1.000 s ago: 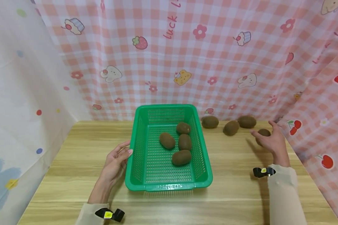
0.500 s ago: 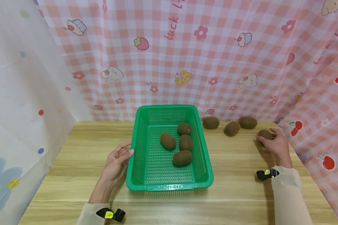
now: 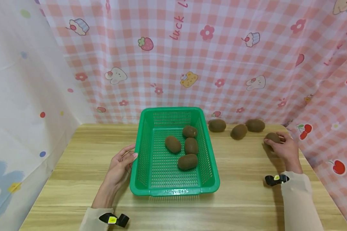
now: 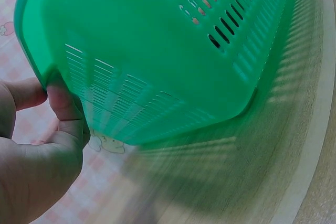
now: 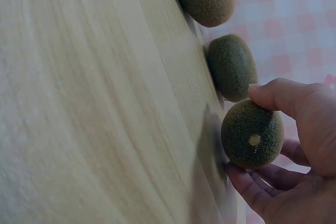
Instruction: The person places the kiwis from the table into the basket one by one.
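A green plastic basket (image 3: 212, 166) with slotted walls stands mid-table, several brown kiwis (image 3: 187, 162) lying in its right half. My left hand (image 3: 119, 166) pinches the basket's left rim between thumb and fingers; the left wrist view shows this grip close to a corner. Over at the table's right side, my right hand (image 3: 287, 151) holds a kiwi (image 5: 252, 135). Its thumb lies on one side of the fruit and its fingers curl against the other. Part of that kiwi is hidden by the hand in the head view.
Along the back edge to the basket's right sit three more kiwis: one beside the basket (image 3: 217, 125), one in the middle (image 3: 238, 132) and one farther right (image 3: 255, 125). Checked cloth (image 3: 167, 64) hangs behind the wooden table (image 3: 84, 154).
My right hand has lowered its spread fingers around the rightmost kiwi and closed them on it. The left hand and basket have stayed in place.
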Motion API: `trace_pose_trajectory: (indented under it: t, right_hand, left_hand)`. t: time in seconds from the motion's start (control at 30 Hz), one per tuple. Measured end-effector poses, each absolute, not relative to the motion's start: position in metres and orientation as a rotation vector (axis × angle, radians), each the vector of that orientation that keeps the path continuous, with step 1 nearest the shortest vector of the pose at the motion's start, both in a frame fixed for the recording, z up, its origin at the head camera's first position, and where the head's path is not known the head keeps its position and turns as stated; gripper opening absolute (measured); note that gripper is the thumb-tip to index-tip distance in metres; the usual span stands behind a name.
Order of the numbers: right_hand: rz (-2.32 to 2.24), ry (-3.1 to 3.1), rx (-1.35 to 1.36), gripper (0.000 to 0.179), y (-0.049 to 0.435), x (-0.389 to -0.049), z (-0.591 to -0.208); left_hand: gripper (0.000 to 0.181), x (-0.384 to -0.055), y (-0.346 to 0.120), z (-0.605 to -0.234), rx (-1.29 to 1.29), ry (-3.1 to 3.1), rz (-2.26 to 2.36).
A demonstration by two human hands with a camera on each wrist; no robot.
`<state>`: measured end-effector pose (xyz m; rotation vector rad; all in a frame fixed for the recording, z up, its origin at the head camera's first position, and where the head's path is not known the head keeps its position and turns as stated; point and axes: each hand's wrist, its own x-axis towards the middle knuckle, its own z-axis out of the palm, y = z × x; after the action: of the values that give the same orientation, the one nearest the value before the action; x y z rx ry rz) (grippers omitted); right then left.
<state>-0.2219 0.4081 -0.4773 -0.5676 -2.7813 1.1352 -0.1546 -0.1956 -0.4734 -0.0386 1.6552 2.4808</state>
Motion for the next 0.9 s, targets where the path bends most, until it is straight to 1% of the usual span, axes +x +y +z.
trace_pose_trajectory:
  t: [0.37,0.67,0.9]
  right_hand:
    - [1.223,-2.763,-0.534,0.087,0.399,-0.218,-0.470]
    - [1.200,-2.747,-0.437,0.082,0.383,-0.217,-0.457]
    - [1.166,-2.732,-0.354,0.079,0.366,-0.214,-0.441]
  left_hand:
    - [0.043,-0.155,-0.196,-0.474,-0.044,1.646,2.478]
    - [0.041,-0.156,-0.195,-0.476,-0.025,1.681,2.487]
    - [0.045,-0.155,-0.196,-0.475,-0.021,1.671,2.487]
